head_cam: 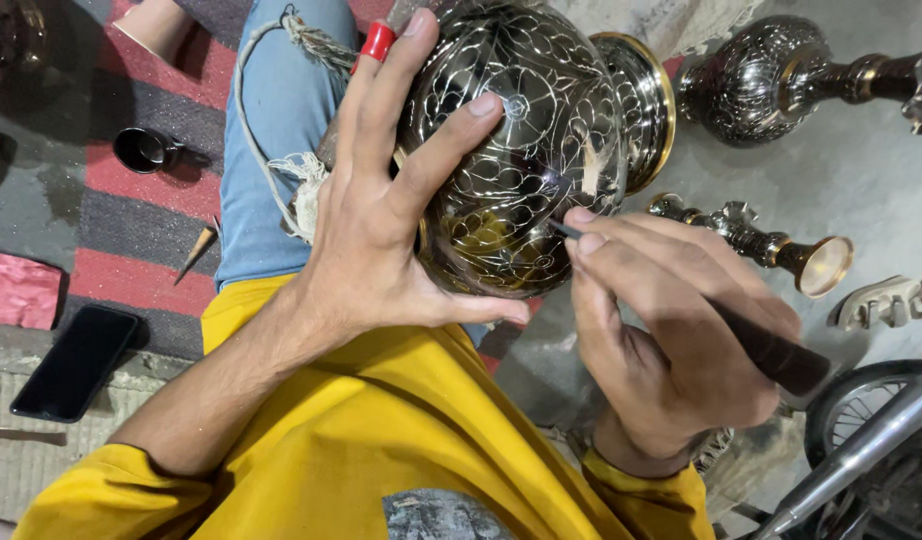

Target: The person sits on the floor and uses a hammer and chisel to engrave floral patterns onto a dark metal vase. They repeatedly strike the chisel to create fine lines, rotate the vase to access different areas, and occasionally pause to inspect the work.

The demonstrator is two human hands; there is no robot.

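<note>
Engraving underway: left hand clasps the patterned metal vase; right hand pinches the graver, tip touching; steady pressure seems needed.

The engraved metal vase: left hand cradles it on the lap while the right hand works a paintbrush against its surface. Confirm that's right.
Not quite. In the head view the right hand holds a dark-handled engraving tool, not a paintbrush, its metal tip on the engraved metal vase. The rest stands: the left hand cradles the vase on the lap.
</note>
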